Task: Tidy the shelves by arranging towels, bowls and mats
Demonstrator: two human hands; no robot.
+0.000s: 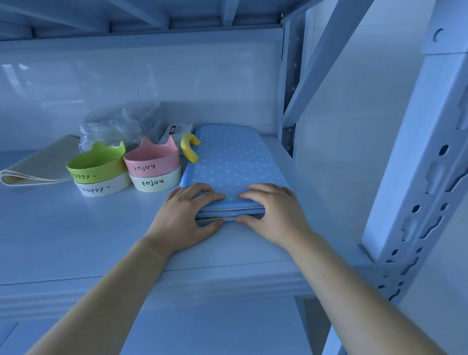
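Note:
A folded blue mat with white dots [234,158] lies on the white shelf [68,240], at its right side. My left hand [186,218] grips the mat's near left corner, fingers on top and thumb at the front edge. My right hand [272,210] grips its near right corner the same way. Left of the mat a pink bowl [152,160] marked "Enjoy" is stacked on a white bowl [156,181]. Further left a green bowl [98,164] marked "Happy" is stacked on another white bowl [103,187]. A folded cream mat [39,165] lies at the far left.
A crumpled clear plastic bag [121,123] and a white labelled packet [177,130] sit behind the bowls. A small yellow curved piece [189,148] rests at the blue mat's far left edge. A perforated upright post [430,167] stands at the right. Another shelf is overhead.

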